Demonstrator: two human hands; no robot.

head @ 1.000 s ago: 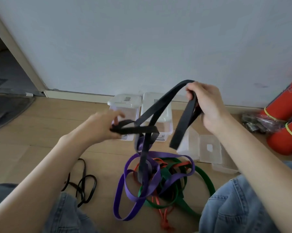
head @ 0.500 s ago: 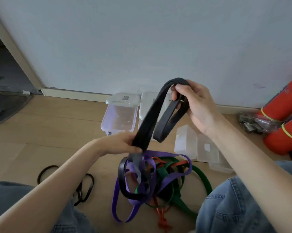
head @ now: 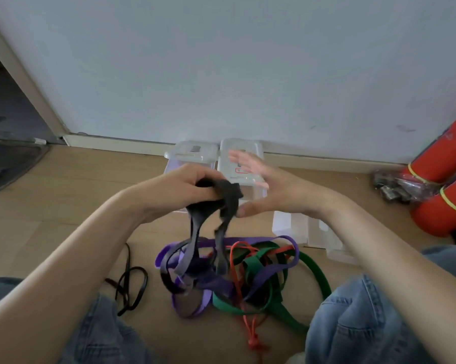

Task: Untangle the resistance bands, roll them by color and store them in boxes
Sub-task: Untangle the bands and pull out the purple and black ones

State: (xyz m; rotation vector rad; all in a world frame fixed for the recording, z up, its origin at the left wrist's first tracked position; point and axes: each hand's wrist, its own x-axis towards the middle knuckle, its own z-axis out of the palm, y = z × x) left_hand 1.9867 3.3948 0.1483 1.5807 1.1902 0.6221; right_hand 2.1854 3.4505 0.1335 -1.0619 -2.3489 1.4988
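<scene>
A thin black band (head: pixel 128 283) lay loose on the floor at far left, unrolled. The left hand (head: pixel 184 189) gripped a bunched black band (head: pixel 223 198), fingers curled around it, its loops hanging into the purple (head: pixel 274 269), green (head: pixel 313 269) and red (head: pixel 238 282) tangle below. The right hand (head: pixel 270 190) hovered beside it, fingers straight and blurred. Clear boxes (head: pixel 192 153) stood behind by the wall. Sorting seemed barely begun; nothing looked rolled or boxed.

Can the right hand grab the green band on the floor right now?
Probably yes. The right hand is open and holds nothing, and the green band lies bare on the floor below it, though its other end is tangled with the purple band.
</scene>
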